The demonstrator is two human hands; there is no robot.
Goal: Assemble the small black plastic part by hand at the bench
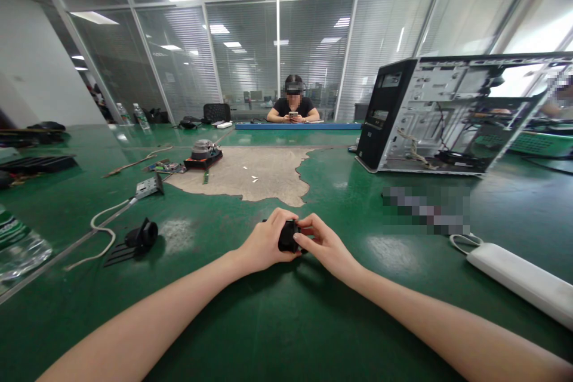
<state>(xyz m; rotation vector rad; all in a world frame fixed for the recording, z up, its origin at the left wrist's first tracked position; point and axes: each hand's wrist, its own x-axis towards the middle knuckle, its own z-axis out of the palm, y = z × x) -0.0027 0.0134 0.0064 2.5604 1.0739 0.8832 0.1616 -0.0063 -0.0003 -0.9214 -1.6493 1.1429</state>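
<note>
Both hands meet over the green table (286,322), near its front middle; the left hand (267,245) is closed around a small black part (287,237), and the right hand (323,243) pinches its other side with thumb and fingers, so the part is held just above the table surface. It seems the step is fitting or turning this part between the fingers; the next move probably needs a firm hold and a careful twist. An open computer case (447,113) stands well apart at the right; a black clip (142,234) lies at the left.
</note>
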